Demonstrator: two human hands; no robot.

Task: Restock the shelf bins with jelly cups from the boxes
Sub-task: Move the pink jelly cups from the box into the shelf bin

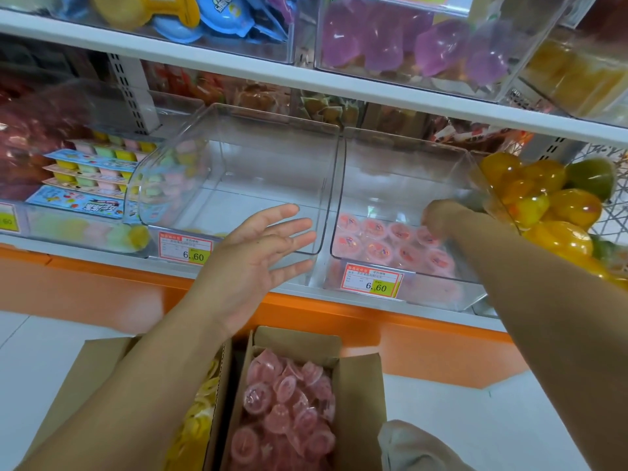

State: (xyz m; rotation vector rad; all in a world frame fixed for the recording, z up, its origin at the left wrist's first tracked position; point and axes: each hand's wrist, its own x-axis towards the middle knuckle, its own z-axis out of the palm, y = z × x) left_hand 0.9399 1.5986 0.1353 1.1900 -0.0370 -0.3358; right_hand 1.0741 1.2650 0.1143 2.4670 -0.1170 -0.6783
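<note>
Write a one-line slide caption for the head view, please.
Right hand reaches into the bin of pink jelly cups; open left hand hovers before the neighbouring bin, above a cardboard box.

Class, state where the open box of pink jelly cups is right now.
Head view, bottom centre: the box of pink jelly cups stands on the floor below the orange shelf base, beside a box of yellow cups on its left.
</note>
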